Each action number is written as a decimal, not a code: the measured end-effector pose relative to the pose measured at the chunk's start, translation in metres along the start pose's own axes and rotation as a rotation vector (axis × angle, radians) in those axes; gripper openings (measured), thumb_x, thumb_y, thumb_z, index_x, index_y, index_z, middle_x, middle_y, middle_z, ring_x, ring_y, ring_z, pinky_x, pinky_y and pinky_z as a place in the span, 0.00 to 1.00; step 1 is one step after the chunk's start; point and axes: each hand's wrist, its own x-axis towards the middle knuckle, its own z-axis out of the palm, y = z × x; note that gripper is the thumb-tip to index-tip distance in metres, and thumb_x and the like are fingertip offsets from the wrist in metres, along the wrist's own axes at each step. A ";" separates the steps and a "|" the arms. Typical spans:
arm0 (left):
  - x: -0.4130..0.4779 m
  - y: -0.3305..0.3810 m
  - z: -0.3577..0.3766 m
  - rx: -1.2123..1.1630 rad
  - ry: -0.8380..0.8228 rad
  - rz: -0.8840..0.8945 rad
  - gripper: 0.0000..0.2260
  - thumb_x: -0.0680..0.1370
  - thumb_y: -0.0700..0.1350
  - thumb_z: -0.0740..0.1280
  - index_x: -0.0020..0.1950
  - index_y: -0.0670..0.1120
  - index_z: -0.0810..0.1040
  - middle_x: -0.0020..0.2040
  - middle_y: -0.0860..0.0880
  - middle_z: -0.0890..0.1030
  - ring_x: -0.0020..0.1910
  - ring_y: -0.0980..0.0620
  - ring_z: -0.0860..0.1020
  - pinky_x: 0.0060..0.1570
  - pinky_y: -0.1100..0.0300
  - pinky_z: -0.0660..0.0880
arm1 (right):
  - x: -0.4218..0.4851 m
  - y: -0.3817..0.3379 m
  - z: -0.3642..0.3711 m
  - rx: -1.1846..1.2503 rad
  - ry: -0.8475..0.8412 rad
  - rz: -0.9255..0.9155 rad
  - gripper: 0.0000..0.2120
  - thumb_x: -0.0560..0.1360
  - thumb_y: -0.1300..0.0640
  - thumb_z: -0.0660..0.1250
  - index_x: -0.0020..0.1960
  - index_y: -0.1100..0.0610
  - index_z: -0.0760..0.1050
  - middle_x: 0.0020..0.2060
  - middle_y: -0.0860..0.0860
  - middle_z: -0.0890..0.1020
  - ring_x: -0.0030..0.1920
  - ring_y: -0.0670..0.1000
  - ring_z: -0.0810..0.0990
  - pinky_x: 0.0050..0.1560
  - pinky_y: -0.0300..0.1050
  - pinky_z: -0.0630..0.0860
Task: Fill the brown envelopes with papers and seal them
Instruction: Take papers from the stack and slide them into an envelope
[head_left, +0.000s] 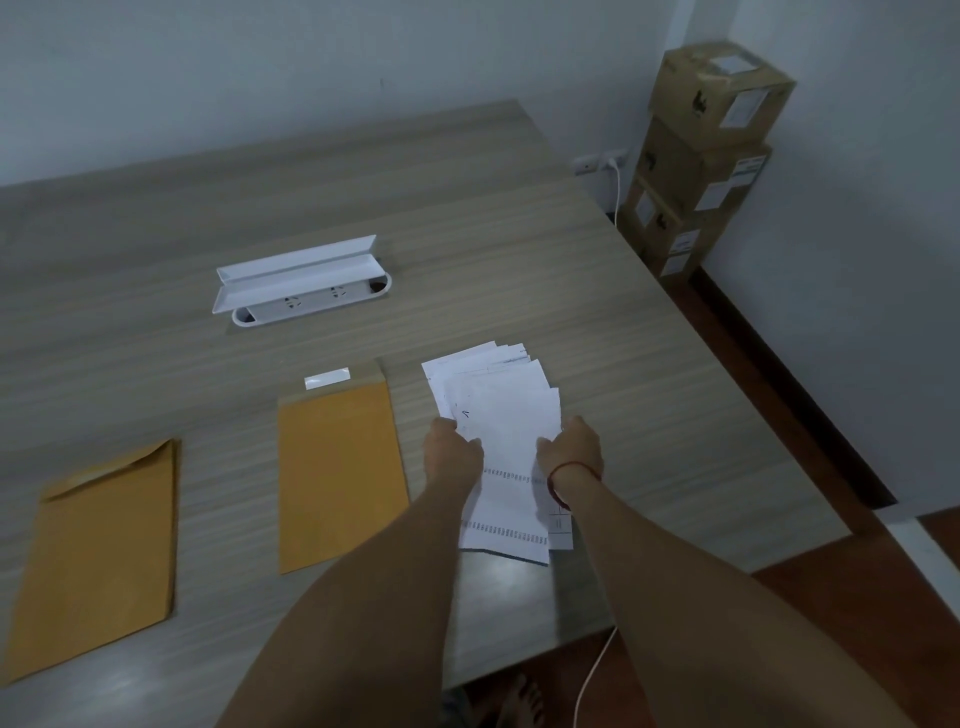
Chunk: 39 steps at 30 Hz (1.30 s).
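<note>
My left hand (451, 451) and right hand (571, 448) each grip a side edge of the fanned stack of thin, printed white papers (506, 400). Just left lies a flat brown envelope (340, 478), its flap open at the far end. A second envelope (104, 545) lies farther left on the wood-grain table (571, 260).

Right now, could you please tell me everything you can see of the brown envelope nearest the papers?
The brown envelope looks like plain kraft paper, tall and rectangular, lying flat on the wood-grain table. Its flap is open at the far end, showing a white strip. It sits left of the papers and right of a second envelope. The left hand and right hand hold the papers, not it.
</note>
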 end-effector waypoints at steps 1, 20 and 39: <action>-0.001 0.001 0.000 -0.006 0.000 0.006 0.19 0.76 0.39 0.68 0.66 0.41 0.69 0.63 0.42 0.76 0.57 0.44 0.78 0.51 0.54 0.77 | -0.001 0.000 0.000 0.020 0.002 0.011 0.17 0.75 0.58 0.68 0.62 0.62 0.71 0.60 0.58 0.77 0.59 0.61 0.78 0.59 0.54 0.76; -0.003 -0.006 0.007 -0.004 -0.004 0.084 0.14 0.76 0.42 0.66 0.59 0.38 0.78 0.56 0.41 0.81 0.55 0.42 0.80 0.56 0.48 0.79 | -0.010 0.009 0.000 0.006 -0.006 -0.074 0.11 0.75 0.59 0.66 0.56 0.61 0.76 0.55 0.58 0.81 0.56 0.60 0.80 0.54 0.48 0.76; -0.011 -0.005 -0.003 -0.025 -0.001 0.137 0.07 0.74 0.37 0.69 0.51 0.40 0.81 0.44 0.49 0.82 0.41 0.50 0.80 0.42 0.58 0.80 | -0.013 0.008 0.000 0.054 0.038 -0.094 0.16 0.74 0.62 0.70 0.60 0.61 0.71 0.57 0.57 0.79 0.56 0.58 0.80 0.54 0.49 0.76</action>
